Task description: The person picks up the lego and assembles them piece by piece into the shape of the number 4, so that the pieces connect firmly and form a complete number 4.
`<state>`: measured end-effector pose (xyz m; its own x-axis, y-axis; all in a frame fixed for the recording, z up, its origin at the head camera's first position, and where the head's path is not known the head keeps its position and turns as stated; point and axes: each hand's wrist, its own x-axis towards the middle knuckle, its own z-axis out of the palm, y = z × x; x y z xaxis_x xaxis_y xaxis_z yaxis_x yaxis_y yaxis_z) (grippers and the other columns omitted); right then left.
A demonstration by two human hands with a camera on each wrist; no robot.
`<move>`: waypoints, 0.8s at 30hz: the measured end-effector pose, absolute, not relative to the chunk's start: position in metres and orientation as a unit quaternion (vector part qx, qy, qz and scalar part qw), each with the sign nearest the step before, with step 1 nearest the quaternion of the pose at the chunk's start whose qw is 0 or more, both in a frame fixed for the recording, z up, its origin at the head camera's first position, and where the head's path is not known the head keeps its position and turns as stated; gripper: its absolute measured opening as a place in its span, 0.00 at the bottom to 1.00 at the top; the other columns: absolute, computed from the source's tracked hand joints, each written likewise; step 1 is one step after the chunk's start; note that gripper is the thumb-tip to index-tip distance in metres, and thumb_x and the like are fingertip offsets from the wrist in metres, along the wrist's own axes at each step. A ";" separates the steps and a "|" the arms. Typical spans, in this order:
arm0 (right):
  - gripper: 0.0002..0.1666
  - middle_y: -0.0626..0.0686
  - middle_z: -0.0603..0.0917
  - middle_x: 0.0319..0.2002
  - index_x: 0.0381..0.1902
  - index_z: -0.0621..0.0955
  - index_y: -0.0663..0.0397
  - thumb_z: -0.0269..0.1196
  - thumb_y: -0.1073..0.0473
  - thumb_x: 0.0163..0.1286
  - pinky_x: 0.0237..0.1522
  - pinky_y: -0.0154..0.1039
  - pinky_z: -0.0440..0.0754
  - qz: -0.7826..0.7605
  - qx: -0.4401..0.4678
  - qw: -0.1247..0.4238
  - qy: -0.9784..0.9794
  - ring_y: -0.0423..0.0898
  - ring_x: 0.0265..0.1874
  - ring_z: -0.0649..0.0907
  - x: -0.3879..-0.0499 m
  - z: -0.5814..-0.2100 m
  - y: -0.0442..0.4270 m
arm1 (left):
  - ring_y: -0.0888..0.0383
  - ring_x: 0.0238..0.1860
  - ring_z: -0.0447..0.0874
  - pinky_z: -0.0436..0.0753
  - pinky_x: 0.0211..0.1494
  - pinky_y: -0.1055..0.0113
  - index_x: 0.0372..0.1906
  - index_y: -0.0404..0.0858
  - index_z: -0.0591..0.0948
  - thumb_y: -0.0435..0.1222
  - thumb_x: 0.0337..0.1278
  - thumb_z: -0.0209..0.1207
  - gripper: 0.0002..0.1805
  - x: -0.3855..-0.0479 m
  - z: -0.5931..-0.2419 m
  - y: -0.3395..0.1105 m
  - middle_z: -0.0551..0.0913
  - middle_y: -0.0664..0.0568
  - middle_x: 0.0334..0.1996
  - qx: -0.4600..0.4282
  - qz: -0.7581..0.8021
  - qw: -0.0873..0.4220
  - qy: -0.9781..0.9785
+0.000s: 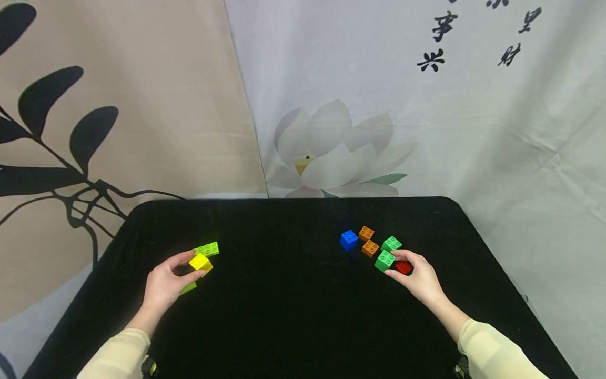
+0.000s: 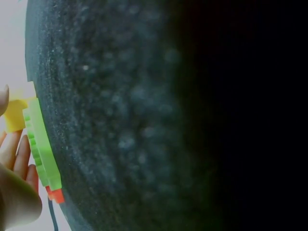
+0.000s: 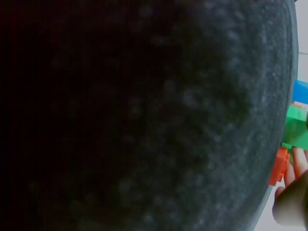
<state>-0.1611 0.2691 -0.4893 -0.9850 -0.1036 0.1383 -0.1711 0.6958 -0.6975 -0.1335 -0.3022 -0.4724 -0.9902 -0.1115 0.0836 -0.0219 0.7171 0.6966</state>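
Pale curtains (image 1: 180, 105) are being used as a backdrop across the top of the frame, and a black table (image 1: 284, 326) is being worked on below.

Lower left of the frame: a yellow block (image 1: 201, 262) is being pinched between the thumb and fingers of the left hand (image 1: 158, 284). It's being held right by some lime pieces (image 1: 210, 248), which are being seen above and below it; whether that's really one long piece can't be told. From the left wrist, an orange-red bit (image 2: 57, 196) is being glimpsed at the end of the lime.

Right of centre: a green block (image 1: 384, 260) is being pinched by the thumb and fingertips of the right hand (image 1: 421, 276). Another green one (image 1: 391, 243) is being shown just above it, and a red block (image 1: 404, 267) is being partly covered by the fingers. Blue (image 1: 349, 240) and two orange blocks (image 1: 366, 233) are being seen further left.

Handling-wise, hard plastic is being assumed, so probably light, stiff and tough to break, maybe slightly slippery on the smooth sides. Two opposite side walls are being reckoned the best hold, with studs and underside being kept free.
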 end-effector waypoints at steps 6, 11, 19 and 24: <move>0.25 0.59 0.82 0.49 0.56 0.79 0.56 0.71 0.54 0.64 0.54 0.61 0.74 0.377 0.077 0.048 -0.922 0.60 0.53 0.77 -0.161 -0.489 0.268 | 0.40 0.52 0.76 0.76 0.45 0.54 0.62 0.35 0.77 0.45 0.58 0.69 0.30 -0.133 -0.473 -0.303 0.79 0.36 0.58 0.042 -0.368 0.054 -0.927; 0.26 0.59 0.82 0.50 0.56 0.79 0.57 0.71 0.53 0.64 0.53 0.61 0.75 0.379 0.078 0.044 -0.921 0.60 0.53 0.77 -0.161 -0.489 0.267 | 0.41 0.50 0.76 0.75 0.43 0.55 0.61 0.36 0.78 0.46 0.58 0.68 0.29 -0.132 -0.472 -0.303 0.78 0.35 0.59 0.048 -0.365 0.047 -0.928; 0.23 0.58 0.82 0.48 0.55 0.80 0.56 0.70 0.54 0.65 0.50 0.57 0.78 0.373 0.074 0.055 -0.923 0.59 0.51 0.78 -0.163 -0.493 0.264 | 0.42 0.49 0.77 0.76 0.42 0.58 0.60 0.35 0.79 0.44 0.59 0.68 0.27 -0.131 -0.471 -0.304 0.79 0.35 0.58 0.047 -0.369 0.059 -0.926; 0.21 0.58 0.82 0.48 0.54 0.80 0.55 0.70 0.56 0.65 0.49 0.57 0.78 0.378 0.074 0.064 -0.920 0.59 0.52 0.78 -0.159 -0.487 0.264 | 0.43 0.48 0.77 0.75 0.41 0.58 0.60 0.35 0.79 0.45 0.59 0.68 0.28 -0.131 -0.469 -0.304 0.79 0.36 0.58 0.054 -0.373 0.064 -0.924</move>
